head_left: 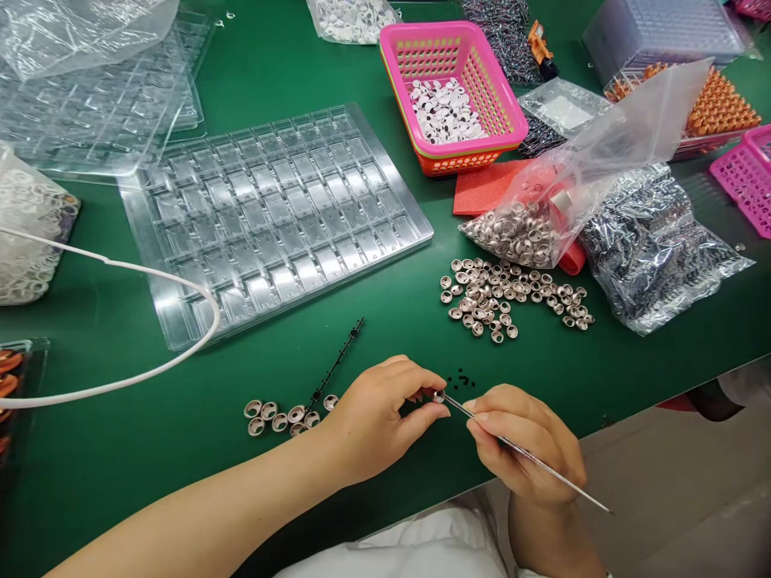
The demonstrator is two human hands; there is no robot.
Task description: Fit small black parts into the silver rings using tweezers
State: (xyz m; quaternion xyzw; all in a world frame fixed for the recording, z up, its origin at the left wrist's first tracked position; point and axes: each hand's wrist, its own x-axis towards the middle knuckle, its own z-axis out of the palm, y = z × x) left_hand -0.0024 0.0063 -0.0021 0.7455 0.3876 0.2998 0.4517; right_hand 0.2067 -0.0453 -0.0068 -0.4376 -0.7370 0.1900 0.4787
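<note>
My left hand pinches a small silvery metal ring-shaped cap between thumb and fingertips. My right hand grips a thin metal rod like a pen, and its tip meets the cap. Just beyond my fingers lie several tiny black pieces. Left of my left hand, several similar metal caps sit on the green table, beside a black plastic strip with short side stubs. A larger spread of loose metal caps lies farther back to the right.
A clear compartment tray lies at centre left, with a white cable looping over its corner. Stacked pink baskets hold white pieces. Bags of metal caps and dark parts stand at right. Clear plastic trays fill the back left.
</note>
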